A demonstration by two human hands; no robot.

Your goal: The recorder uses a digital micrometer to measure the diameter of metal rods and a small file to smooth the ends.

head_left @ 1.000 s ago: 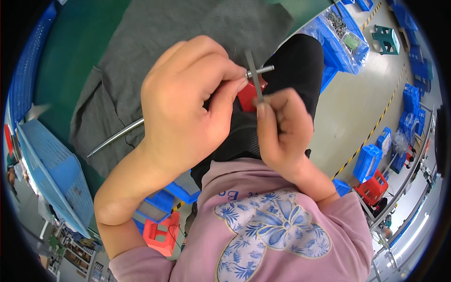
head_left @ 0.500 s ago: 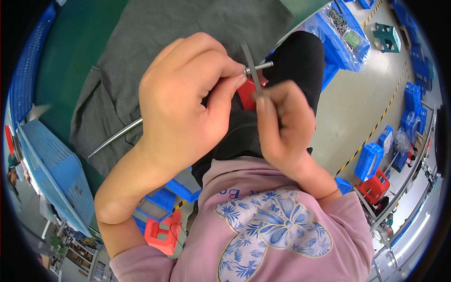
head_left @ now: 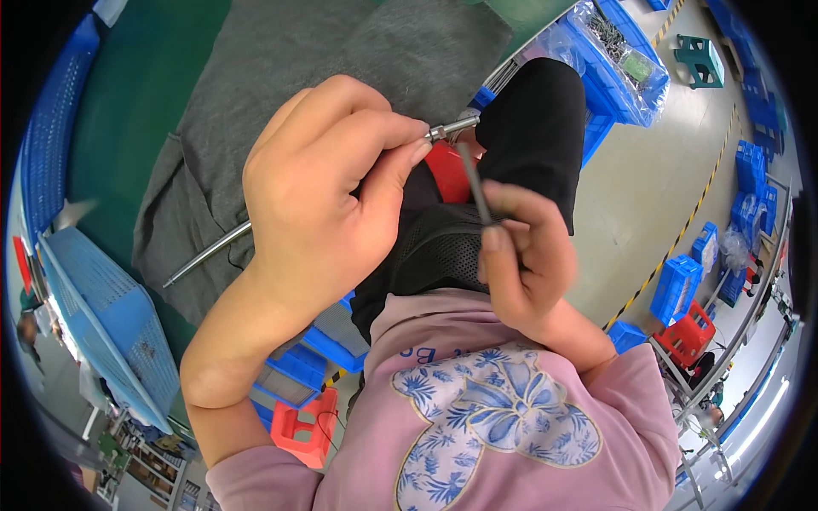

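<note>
Near creased cloth [head_left: 375, 47], the left hand [head_left: 324, 187] pinches a shiny rod [head_left: 456, 127], the right hand [head_left: 532, 255] a flat strip [head_left: 474, 181].

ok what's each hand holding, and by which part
The left hand pinches a slim silver metal rod near its upper-right end; the right hand, a narrow grey strip by its lower end.

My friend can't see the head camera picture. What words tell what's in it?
A person's left hand pinches a silvery metal rod, and the right hand holds a thin, flat gray strip with its tip near the rod. Gray cloth lies beyond the left hand.
</note>
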